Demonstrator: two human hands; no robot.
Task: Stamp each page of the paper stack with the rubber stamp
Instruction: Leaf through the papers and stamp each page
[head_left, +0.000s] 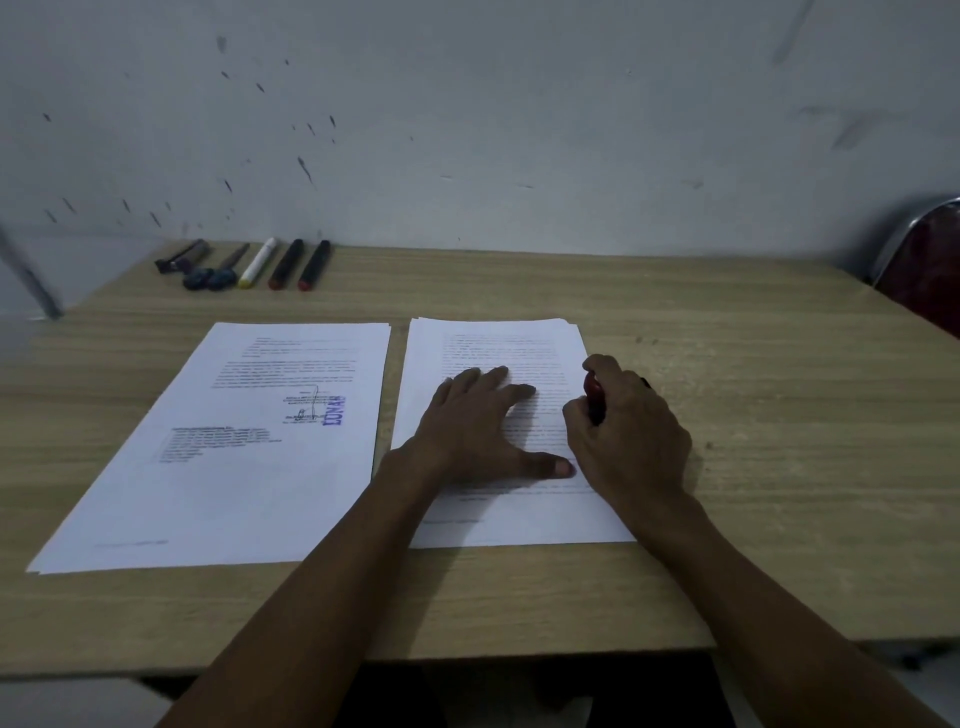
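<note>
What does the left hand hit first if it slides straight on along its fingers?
Probably nothing soon: the left hand lies flat on the right-hand white paper stack, fingers pointing at the wall. Beyond the stack's far edge lies bare light wooden table, then the grey wall.

One camera only, worn on the head: it looks forward and down, close over the wooden surface (727, 312), toward the wall (519, 104) behind.
</note>
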